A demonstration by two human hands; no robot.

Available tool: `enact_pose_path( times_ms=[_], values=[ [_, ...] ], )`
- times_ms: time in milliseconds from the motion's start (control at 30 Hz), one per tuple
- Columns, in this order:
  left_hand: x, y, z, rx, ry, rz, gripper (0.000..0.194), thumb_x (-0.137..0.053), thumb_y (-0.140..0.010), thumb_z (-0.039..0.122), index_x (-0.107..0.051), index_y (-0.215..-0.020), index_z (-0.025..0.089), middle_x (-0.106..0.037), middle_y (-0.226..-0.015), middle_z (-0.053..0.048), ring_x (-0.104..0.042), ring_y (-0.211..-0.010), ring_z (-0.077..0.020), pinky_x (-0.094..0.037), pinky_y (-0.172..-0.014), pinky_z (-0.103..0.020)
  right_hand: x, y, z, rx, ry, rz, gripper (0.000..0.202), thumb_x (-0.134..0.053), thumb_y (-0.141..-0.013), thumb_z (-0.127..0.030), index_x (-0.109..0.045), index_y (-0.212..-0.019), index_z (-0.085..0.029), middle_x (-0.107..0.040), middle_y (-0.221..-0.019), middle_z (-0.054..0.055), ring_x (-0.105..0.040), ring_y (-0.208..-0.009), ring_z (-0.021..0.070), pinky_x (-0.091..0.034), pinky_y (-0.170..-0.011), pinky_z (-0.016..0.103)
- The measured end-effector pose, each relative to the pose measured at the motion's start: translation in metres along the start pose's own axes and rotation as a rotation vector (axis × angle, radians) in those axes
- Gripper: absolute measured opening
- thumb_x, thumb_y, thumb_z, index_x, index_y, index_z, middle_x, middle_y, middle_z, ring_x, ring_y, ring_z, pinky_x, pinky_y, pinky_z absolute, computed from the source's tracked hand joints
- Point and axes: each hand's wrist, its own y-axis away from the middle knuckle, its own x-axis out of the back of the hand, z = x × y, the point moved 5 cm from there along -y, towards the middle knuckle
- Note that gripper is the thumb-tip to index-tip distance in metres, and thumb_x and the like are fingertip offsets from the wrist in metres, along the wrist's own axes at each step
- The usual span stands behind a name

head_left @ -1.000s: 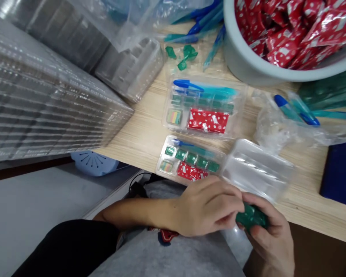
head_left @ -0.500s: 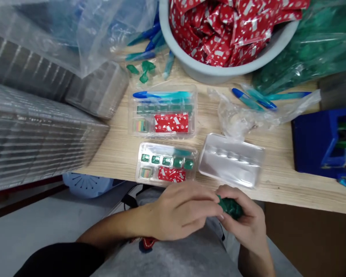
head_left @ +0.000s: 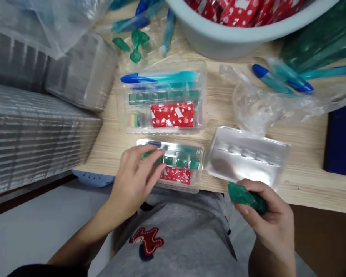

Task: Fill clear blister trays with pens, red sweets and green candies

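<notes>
My left hand [head_left: 135,175] reaches over the left part of the near clear tray [head_left: 200,181], fingers bent and apart, with nothing visible between them. That tray holds green pieces [head_left: 181,161] in small compartments and a red dotted packet [head_left: 175,175]; its left end is hidden under my hand. My right hand [head_left: 272,219] is closed around a green crinkled bundle [head_left: 246,198] near the table's front edge. Behind lies a second clear tray [head_left: 203,115] with a blue pen [head_left: 137,79], green pieces, a red packet [head_left: 172,114] and a striped block [head_left: 133,120].
An upside-down tray or lid [head_left: 245,161] lies at the right, by a crumpled clear bag [head_left: 253,107] and pens [head_left: 273,79]. A grey tub [head_left: 213,42] of red packets is at the back. Stacked clear trays [head_left: 40,134] stand left. Loose green pieces [head_left: 136,55] lie behind the trays.
My left hand has left the green bundle and moved left over the near tray. My right hand still holds the bundle, now slightly further right. The view has moved closer to the table.
</notes>
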Motion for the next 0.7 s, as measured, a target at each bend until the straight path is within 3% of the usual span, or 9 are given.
enact_pose_path(
  times_ms=[133,200,300,400,567,700],
  values=[
    [0.006,0.026,-0.03,0.442,0.143,-0.022,0.049,-0.054,-0.095,0.029,-0.043,-0.143,0.027,-0.056,-0.124,-0.004,-0.056,-0.115,-0.024,-0.049,-0.099,-0.039,-0.025,-0.001,-0.009,-0.024,0.042,-0.124,0.018,-0.07,-0.084,-0.021,-0.067,-0.1,-0.027,-0.072,-0.114,0.005,-0.07,-0.104,0.0211,-0.059,-0.086,0.028],
    [0.004,0.038,-0.035,0.539,0.292,-0.093,0.048,-0.051,-0.097,0.032,-0.042,-0.144,0.032,-0.056,-0.126,-0.002,-0.057,-0.115,-0.0206,-0.05,-0.098,-0.035,-0.035,0.0,-0.013,-0.025,0.112,-0.174,0.018,-0.067,-0.086,-0.02,-0.067,-0.102,-0.026,-0.063,-0.132,0.007,-0.063,-0.119,0.024,-0.056,-0.094,0.033],
    [0.005,0.047,-0.031,0.569,0.427,-0.149,0.046,-0.05,-0.098,0.028,-0.044,-0.142,0.037,-0.058,-0.126,0.0,-0.056,-0.115,-0.0156,-0.05,-0.097,-0.029,-0.039,0.003,-0.018,-0.055,0.198,-0.23,0.016,-0.065,-0.087,-0.023,-0.068,-0.103,-0.025,-0.056,-0.14,0.009,-0.062,-0.12,0.0271,-0.059,-0.091,0.034],
    [0.008,0.05,-0.027,0.575,0.451,-0.158,0.05,-0.049,-0.098,0.022,-0.041,-0.144,0.039,-0.056,-0.125,0.001,-0.054,-0.117,-0.0122,-0.046,-0.101,-0.024,-0.036,0.006,-0.022,-0.132,0.216,-0.249,0.016,-0.064,-0.087,-0.023,-0.068,-0.102,-0.027,-0.057,-0.138,0.007,-0.064,-0.118,0.026,-0.06,-0.086,0.028],
    [0.012,0.055,-0.027,0.572,0.488,-0.142,0.057,-0.052,-0.095,0.018,-0.037,-0.146,0.037,-0.054,-0.134,0.0,-0.053,-0.122,-0.0126,-0.044,-0.107,-0.024,-0.034,0.01,-0.031,-0.164,0.158,-0.238,0.022,-0.064,-0.087,-0.019,-0.066,-0.105,-0.031,-0.058,-0.138,0.001,-0.057,-0.126,0.0209,-0.054,-0.092,0.021],
    [0.018,0.057,-0.028,0.636,0.554,-0.086,0.055,-0.055,-0.093,0.017,-0.043,-0.143,0.038,-0.061,-0.121,0.0,-0.062,-0.105,-0.0124,-0.054,-0.098,-0.026,-0.031,0.01,-0.026,-0.182,0.144,-0.186,0.019,-0.066,-0.086,-0.02,-0.068,-0.103,-0.03,-0.061,-0.136,0.004,-0.062,-0.12,0.0226,-0.056,-0.088,0.025]
  ],
)
